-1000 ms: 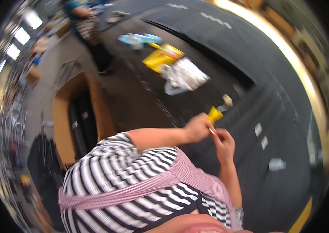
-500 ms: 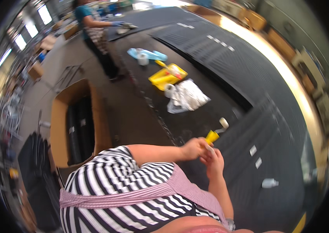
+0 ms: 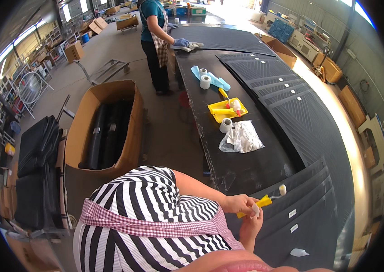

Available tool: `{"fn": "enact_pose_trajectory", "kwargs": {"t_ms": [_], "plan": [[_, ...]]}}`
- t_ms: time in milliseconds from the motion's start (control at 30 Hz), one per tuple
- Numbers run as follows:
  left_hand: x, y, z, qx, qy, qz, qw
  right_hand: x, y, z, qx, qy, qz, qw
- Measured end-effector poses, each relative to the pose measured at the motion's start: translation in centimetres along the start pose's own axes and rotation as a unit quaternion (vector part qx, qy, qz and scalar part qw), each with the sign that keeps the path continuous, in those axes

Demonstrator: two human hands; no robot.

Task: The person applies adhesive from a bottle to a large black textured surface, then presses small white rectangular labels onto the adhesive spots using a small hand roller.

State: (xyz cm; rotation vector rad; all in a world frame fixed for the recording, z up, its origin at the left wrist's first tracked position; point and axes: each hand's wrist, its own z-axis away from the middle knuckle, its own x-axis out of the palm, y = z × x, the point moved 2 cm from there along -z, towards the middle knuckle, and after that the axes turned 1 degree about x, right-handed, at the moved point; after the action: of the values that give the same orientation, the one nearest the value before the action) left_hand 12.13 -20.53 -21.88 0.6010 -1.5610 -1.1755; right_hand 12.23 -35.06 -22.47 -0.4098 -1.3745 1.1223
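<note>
My left hand (image 3: 240, 203) grips the yellow handle of a small paint roller (image 3: 270, 197), whose white roller head points away over the black ribbed mats (image 3: 305, 217). My right hand (image 3: 253, 219) sits just below it, fingertips touching the handle's near end. Both hands hover over the near edge of the stacked mats on the long black table (image 3: 242, 167).
A yellow tray (image 3: 227, 110) with bottles, tape rolls (image 3: 205, 81), a crumpled plastic bag (image 3: 242, 137) lie farther along the table. A person in a teal shirt (image 3: 153, 27) wipes the far end. A large cardboard box (image 3: 106, 127) of black rolls stands on the floor left.
The view has swung, so the table now runs away toward the top. Both hands stay together on the yellow roller, a little lower in the picture.
</note>
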Motion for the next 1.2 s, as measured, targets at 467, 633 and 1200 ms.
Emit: {"fn": "enact_pose_trajectory", "kwargs": {"t_ms": [467, 633, 1200], "plan": [[-2.5, -1.8, 0.1, -0.033, -0.01, -0.09, 0.995, -16.1, -2.0, 3.7, -0.105, 0.276, 0.076, 0.952], [-2.8, -3.2, 0.4, -0.066, -0.01, -0.136, 0.988, -16.4, -1.5, 4.2, -0.153, 0.253, 0.076, 0.952], [-2.5, -3.4, 0.8, -0.148, 0.039, -0.134, 0.979, -10.2, -3.8, 9.0, -0.202, 0.309, 0.267, 0.89]]}}
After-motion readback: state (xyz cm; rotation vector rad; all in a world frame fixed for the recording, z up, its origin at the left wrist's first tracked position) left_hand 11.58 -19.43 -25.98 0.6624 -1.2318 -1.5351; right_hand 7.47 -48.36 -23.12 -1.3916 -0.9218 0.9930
